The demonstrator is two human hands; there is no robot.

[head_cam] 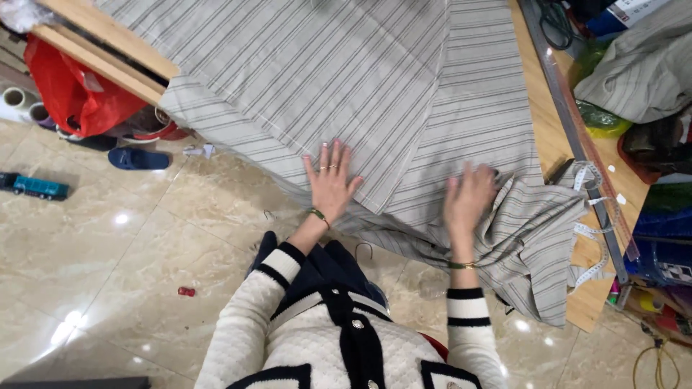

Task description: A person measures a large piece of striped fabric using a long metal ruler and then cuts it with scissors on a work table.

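wooden table (548,137): striped grey fabric (346,79) covers most of it, spilling over the near edge | step, likely: smoothing the folded layer flat | left hand (331,184): fingers spread wide, palm flat on cloth | right hand (468,198): blurred, seemingly open, at bunched cloth near the corner | next calls for an even outward sweep

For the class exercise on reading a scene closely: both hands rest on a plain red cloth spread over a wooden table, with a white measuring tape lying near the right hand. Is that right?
Not quite. The head view shows the cloth is grey-beige with dark stripes, not plain red. The rest holds: the left hand and right hand rest on it, it covers the wooden table, and the white measuring tape lies near the right hand.
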